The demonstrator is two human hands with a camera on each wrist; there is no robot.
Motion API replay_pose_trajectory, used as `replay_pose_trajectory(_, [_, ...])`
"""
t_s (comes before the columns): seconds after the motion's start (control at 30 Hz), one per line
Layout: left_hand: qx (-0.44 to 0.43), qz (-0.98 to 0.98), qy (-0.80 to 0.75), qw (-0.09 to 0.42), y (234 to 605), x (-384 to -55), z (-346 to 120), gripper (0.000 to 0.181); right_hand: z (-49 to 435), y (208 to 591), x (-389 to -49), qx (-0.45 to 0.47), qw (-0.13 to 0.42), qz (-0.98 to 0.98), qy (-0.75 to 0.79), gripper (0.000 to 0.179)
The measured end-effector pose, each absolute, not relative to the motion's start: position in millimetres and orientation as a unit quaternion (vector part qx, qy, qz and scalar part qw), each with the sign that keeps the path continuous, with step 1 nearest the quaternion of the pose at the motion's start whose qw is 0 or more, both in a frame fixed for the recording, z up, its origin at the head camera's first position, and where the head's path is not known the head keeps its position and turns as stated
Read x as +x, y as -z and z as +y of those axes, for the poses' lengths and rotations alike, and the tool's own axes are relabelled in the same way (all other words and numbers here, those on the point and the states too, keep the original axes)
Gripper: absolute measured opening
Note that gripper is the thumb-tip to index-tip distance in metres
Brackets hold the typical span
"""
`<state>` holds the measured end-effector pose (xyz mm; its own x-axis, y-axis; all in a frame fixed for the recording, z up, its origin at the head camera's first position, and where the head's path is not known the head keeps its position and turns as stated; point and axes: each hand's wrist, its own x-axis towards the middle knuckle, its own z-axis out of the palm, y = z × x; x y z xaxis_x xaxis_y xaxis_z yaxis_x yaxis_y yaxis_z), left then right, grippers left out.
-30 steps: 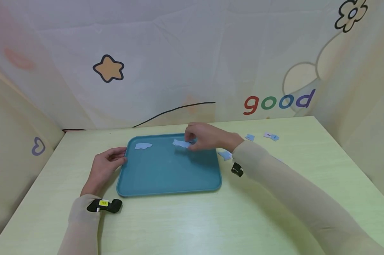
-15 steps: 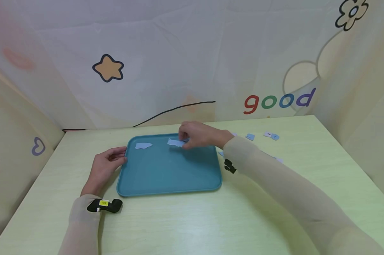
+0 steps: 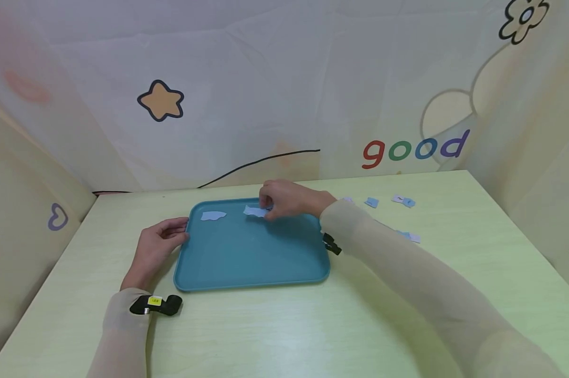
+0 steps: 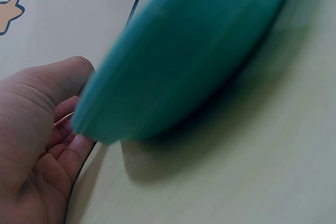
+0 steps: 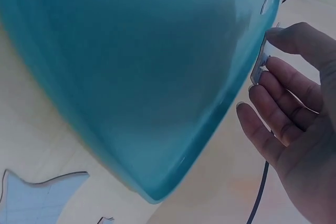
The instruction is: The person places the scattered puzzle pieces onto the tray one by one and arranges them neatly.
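My left hand [image 3: 157, 244] is at the left rim of a teal tray [image 3: 246, 257], with the thumb and fingers on its edge. In the left wrist view the thumb [image 4: 71, 74] meets the rim, and the fingers go partly out of sight behind it. Over the tray's far side, my right hand [image 3: 294, 198] pinches a pale blue flat piece [image 3: 253, 211] with a wavy outline. The right wrist view shows that piece nearly edge-on, between the thumb [image 5: 289, 38] and fingertips. Another pale blue wavy piece [image 3: 213, 216] lies in the tray's far left part.
Several small blue and pale lilac pieces [image 3: 371, 202] are scattered on the table [image 3: 284, 331] right of the tray; the right sleeve covers part of that area. A printed cloth backdrop [image 3: 246, 105] stands behind the table.
My right hand has moved left over the tray with the pale blue piece, nearer the other wavy piece. The left hand and the tray stay where they were.
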<state>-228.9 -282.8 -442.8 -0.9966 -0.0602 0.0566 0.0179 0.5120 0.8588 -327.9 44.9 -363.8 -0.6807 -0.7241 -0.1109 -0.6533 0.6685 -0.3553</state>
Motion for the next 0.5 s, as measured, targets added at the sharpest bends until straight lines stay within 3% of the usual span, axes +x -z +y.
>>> replay_pose_trajectory(0.5, [0.016,-0.868,0.495,0.038,444,-230,-284,0.047,30,373,-334,-0.362,0.132,0.912,0.138,0.029])
